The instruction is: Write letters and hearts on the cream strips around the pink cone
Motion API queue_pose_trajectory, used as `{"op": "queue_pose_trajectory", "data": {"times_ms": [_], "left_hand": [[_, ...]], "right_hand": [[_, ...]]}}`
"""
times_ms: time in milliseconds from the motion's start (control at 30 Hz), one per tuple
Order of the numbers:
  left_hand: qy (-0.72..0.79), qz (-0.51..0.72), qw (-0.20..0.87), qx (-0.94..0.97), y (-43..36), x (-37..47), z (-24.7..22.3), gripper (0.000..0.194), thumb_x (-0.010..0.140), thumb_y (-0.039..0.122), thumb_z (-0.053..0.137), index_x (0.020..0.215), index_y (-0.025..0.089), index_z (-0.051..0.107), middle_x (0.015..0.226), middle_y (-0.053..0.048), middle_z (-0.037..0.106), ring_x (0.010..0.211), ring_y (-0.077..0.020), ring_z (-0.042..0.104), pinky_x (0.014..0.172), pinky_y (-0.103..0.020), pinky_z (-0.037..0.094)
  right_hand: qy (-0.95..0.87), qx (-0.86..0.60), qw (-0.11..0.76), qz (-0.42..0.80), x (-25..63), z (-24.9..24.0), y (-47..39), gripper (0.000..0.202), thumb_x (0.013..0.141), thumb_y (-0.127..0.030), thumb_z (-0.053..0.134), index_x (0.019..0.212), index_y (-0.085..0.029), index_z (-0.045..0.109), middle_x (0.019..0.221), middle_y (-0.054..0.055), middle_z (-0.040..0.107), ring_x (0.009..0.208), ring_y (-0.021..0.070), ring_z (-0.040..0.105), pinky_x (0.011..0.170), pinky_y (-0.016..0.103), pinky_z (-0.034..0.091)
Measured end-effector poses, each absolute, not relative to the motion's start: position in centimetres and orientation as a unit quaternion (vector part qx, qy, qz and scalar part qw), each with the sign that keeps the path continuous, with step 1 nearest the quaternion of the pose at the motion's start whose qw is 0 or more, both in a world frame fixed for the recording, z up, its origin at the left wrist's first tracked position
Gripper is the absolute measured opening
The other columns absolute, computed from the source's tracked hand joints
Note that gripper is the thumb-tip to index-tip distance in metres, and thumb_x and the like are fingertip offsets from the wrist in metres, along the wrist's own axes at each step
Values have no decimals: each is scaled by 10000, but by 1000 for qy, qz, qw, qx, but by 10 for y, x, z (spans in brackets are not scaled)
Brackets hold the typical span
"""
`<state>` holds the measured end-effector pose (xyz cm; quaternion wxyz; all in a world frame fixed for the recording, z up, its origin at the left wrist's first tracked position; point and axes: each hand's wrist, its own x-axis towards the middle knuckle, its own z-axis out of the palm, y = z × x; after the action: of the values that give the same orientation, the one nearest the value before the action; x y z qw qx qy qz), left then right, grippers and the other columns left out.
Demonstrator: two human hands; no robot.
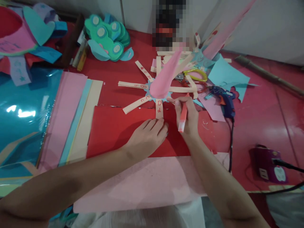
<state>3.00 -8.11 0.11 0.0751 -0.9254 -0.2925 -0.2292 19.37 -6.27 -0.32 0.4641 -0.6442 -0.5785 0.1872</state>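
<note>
A pink paper cone [163, 82] stands on a light blue scalloped base, with several cream paper strips spread out around it. Red letters mark some of these, among them B, C and D. My left hand [150, 134] is closed at the near end of the paper strip [159, 107] lettered D d, its fingertips on that end. An orange marker [183, 117] is in the closed fingers of my right hand [190, 114], just right of the same strip. Its tip is hard to make out. A red sheet [114, 133] lies beneath both hands.
Scissors with yellow handles [196, 75] and a blue glue gun [224, 101] lie to the right, near blue paper scraps [225, 72]. A purple power box [269, 164] sits farther right. Coloured sheets [64, 107] and green foam shapes [109, 38] are on the left.
</note>
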Motion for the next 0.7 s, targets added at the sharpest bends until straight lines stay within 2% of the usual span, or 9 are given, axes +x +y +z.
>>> {"op": "queue_pose_trajectory", "data": {"times_ms": [267,467,567,700], "left_hand": [[-289,-237,77,-924,-81,30,1,154,914,152,546,1017,83,638,1015,-107,709,820,-199,671,737,-318,529],[-268,-249,64,-929,-81,31,-1,120,908,124,534,945,94,644,950,-100,701,887,-203,673,844,-326,529],[-266,-244,62,-931,-81,31,-1,137,904,125,539,981,78,642,913,-89,699,841,-203,673,811,-324,535],[-263,-243,65,-932,-82,30,0,186,907,117,524,1057,67,622,952,-93,705,877,-204,675,825,-322,532]], "right_hand": [[-578,-644,464,190,193,-3,-64,136,915,-370,494,857,-248,512,838,22,733,731,146,698,720,303,556],[-609,-613,448,230,194,-4,-66,122,914,-372,511,903,-253,535,922,36,753,873,181,718,809,341,557],[-620,-616,428,231,194,-6,-66,126,915,-375,511,892,-252,526,887,28,757,846,184,724,799,348,558],[-610,-618,441,227,194,-6,-66,121,912,-380,518,894,-260,508,882,37,762,831,193,726,804,365,558]]}}
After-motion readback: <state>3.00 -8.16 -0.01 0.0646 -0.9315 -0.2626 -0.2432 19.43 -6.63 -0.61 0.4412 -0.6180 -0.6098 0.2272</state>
